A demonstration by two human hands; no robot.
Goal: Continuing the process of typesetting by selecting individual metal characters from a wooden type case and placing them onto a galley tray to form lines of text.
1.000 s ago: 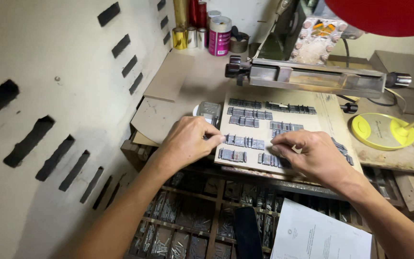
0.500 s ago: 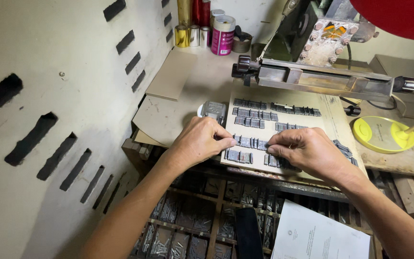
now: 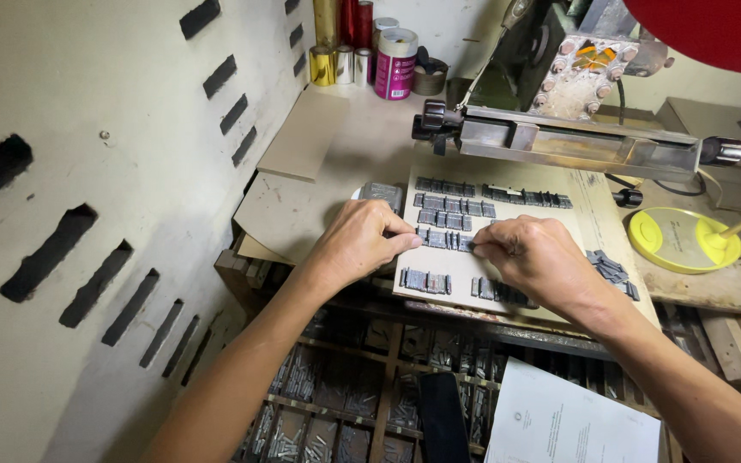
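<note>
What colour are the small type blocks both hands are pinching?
Dark grey metal blocks, clearest in the head view, held between left hand and right hand.

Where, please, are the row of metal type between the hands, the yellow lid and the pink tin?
row of metal type (image 3: 444,239), head view, middle of the row.
yellow lid (image 3: 672,241), head view, its flat top.
pink tin (image 3: 396,75), head view, its side.

type rows (image 3: 448,239) on board (image 3: 581,225), lid (image 3: 677,241) right, tins (image 3: 370,53) behind
</note>
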